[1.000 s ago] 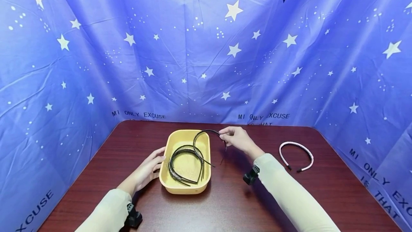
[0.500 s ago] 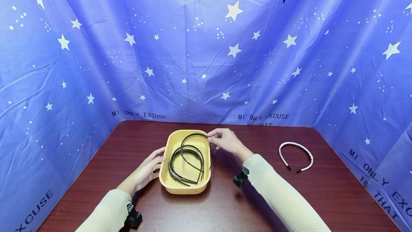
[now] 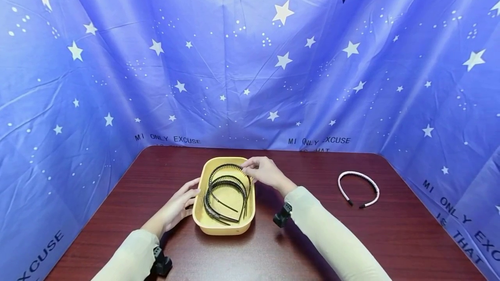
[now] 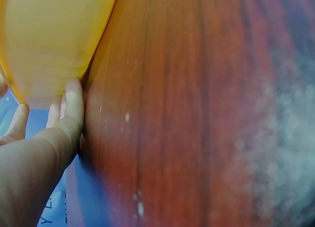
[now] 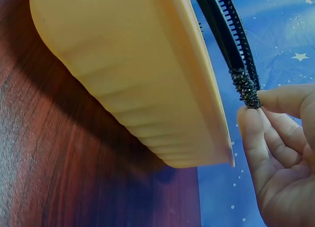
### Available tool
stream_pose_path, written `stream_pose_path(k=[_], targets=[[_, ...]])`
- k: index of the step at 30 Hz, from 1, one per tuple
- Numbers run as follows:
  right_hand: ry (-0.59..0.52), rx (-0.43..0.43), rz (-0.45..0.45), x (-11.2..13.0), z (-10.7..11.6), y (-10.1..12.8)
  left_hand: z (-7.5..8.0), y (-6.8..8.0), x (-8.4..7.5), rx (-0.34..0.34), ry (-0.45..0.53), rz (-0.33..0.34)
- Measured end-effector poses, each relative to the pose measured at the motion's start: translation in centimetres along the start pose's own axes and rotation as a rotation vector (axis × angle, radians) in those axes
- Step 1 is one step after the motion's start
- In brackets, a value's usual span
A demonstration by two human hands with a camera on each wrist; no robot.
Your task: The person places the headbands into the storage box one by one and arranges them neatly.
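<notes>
In the head view, a yellow plastic basin (image 3: 223, 230) stands on the table with black toothed headbands (image 3: 207, 205) lying in it. My right hand (image 3: 267, 172) pinches another black headband (image 3: 225, 165) by its top, between thumb and fingertips, at the basin's far right rim. The right wrist view shows the gripped part of this headband (image 5: 244, 86) covered in dark beads, and its prongs reaching over the rim. My left hand (image 3: 176, 206) rests against the basin's left side; in the left wrist view its extended fingers (image 4: 74, 101) touch the outer wall.
A pale pink headband (image 3: 376, 184) with dark tips lies on the right of the dark red wooden table (image 3: 297, 246). Blue star-printed cloth (image 3: 234, 68) hangs behind the table and along both sides.
My right hand has moved left, bringing the black headband from beside the right rim to over the basin's inside. The left hand and the basin have hardly moved.
</notes>
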State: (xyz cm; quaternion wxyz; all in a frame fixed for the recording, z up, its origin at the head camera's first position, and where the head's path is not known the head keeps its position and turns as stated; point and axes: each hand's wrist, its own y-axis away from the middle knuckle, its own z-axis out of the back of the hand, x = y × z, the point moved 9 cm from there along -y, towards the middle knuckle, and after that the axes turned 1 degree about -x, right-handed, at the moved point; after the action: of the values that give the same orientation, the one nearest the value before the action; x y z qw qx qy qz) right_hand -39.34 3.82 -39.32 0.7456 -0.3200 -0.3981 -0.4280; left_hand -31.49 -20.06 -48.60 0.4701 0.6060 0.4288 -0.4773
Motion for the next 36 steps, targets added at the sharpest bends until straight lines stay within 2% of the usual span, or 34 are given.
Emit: stream_pose_path(k=[14, 21, 36], targets=[[0.118, 0.040, 0.041, -0.1, -1.2, -0.5, 0.0, 0.1, 0.0, -0.015, -0.004, 0.006], [0.250, 0.060, 0.062, 0.1, -1.6, -1.0, 0.0, 0.0, 0.0, -0.018, -0.004, 0.007], [0.433, 0.078, 0.118, 0.8, -2.3, -1.7, -0.1, 0.1, -0.2, 0.001, -0.007, -0.003]])
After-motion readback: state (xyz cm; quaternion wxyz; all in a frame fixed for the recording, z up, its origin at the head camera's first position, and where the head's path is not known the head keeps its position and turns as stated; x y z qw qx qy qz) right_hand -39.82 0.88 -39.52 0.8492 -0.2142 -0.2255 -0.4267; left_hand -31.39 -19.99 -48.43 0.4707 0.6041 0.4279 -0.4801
